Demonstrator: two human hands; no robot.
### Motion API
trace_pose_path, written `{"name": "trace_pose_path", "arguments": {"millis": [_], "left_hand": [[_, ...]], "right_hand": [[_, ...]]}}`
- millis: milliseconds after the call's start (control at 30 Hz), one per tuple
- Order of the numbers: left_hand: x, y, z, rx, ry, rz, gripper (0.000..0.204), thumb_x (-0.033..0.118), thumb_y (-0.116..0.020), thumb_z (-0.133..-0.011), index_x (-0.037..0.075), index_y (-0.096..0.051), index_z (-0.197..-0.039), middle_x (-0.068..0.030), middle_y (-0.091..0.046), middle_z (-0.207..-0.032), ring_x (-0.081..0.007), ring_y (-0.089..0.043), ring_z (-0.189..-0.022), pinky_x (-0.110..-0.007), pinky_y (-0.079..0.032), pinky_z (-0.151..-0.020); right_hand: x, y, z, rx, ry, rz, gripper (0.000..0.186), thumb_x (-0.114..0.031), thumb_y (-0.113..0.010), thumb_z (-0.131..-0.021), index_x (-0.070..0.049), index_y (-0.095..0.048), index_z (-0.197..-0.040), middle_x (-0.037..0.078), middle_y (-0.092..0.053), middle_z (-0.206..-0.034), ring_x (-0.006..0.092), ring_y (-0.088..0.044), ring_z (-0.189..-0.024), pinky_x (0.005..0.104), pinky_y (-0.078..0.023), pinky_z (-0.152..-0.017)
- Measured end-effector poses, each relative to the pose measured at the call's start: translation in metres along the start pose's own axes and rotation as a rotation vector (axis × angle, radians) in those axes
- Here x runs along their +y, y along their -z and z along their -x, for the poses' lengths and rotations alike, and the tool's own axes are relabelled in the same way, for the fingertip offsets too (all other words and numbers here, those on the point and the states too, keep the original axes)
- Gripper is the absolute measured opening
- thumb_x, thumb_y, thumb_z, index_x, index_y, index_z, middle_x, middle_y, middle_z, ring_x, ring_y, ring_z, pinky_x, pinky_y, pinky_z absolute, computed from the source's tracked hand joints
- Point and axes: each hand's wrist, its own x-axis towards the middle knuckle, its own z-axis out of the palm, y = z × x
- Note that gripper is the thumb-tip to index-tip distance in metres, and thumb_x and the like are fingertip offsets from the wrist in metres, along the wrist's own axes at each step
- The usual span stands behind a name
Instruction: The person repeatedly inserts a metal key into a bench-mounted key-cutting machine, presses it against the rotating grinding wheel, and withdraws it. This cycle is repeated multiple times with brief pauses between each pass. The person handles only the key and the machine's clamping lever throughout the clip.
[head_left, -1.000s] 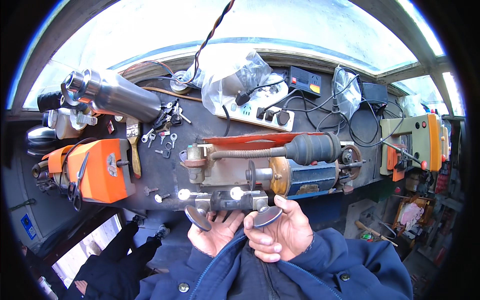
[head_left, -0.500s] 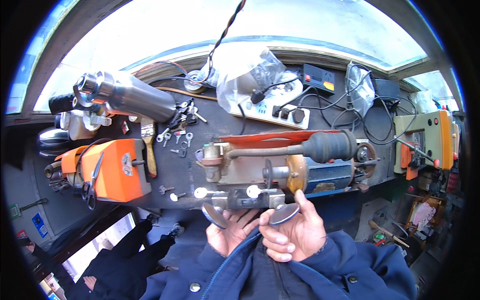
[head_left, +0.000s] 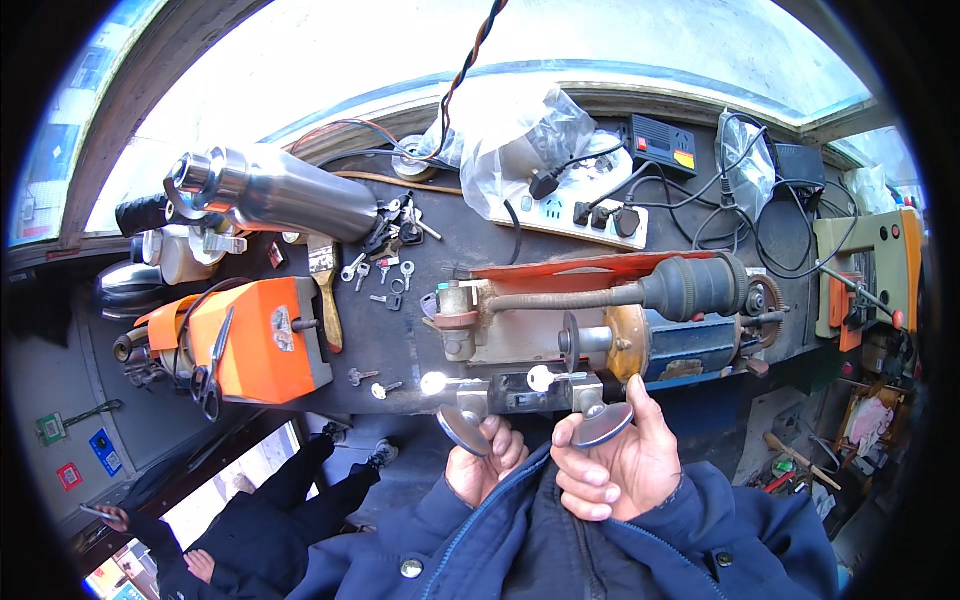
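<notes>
A key-cutting machine (head_left: 675, 345) with an orange-red back plate, blue-and-yellow motor and cutting disc (head_left: 570, 342) lies on the dark bench. Along its front, two clamps hold silvery keys (head_left: 542, 378), each clamp with a round metal knob beneath. My left hand (head_left: 478, 462) has curled fingers at the left knob (head_left: 462, 430), closed on it and partly hidden by it. Around the right knob (head_left: 602, 424) is my right hand (head_left: 625, 470), gripping it with index finger raised beside the clamp. Loose keys (head_left: 388, 389) lie left of the carriage.
An orange machine (head_left: 235, 350) with scissors, brush (head_left: 325, 300) and steel flask (head_left: 290, 195) sit left. Behind are a power strip (head_left: 570, 215) and cables; right, a beige-orange machine (head_left: 865, 270). Another person in dark clothes (head_left: 250, 540), holding a phone, is at lower left beside the bench.
My left hand's fingers, spread earlier, have curled up at the left knob. The whole view has shifted, so the scene sits farther right. The other person's phone hand has come into view.
</notes>
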Motion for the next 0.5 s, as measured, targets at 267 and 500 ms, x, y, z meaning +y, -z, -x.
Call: {"name": "trace_pose_path", "arguments": {"millis": [267, 500], "left_hand": [[0.010, -0.008, 0.005, -0.040, 0.073, -0.130, 0.037, 0.037, -0.045, -0.105, 0.010, -0.046, -0.079, -0.0025, -0.042, -0.065, -0.0138, -0.040, -0.058, -0.028, -0.037, -0.058], [0.014, -0.003, 0.007, -0.042, 0.064, -0.092, 0.028, 0.032, -0.051, -0.100, 0.006, -0.052, -0.089, -0.0051, -0.044, -0.067, -0.0157, -0.042, -0.056, -0.028, -0.038, -0.055]], "right_hand": [[0.004, -0.006, 0.000, 0.049, 0.043, 0.025, 0.091, -0.078, -0.022, -0.094, 0.001, -0.061, -0.113, 0.001, -0.040, -0.065, 0.0104, -0.036, -0.048, 0.0280, -0.037, -0.046], [0.006, -0.007, 0.000, 0.080, 0.056, 0.035, 0.089, -0.078, -0.022, -0.094, 0.000, -0.062, -0.111, 0.000, -0.040, -0.065, 0.0099, -0.035, -0.048, 0.0279, -0.036, -0.046]]}}
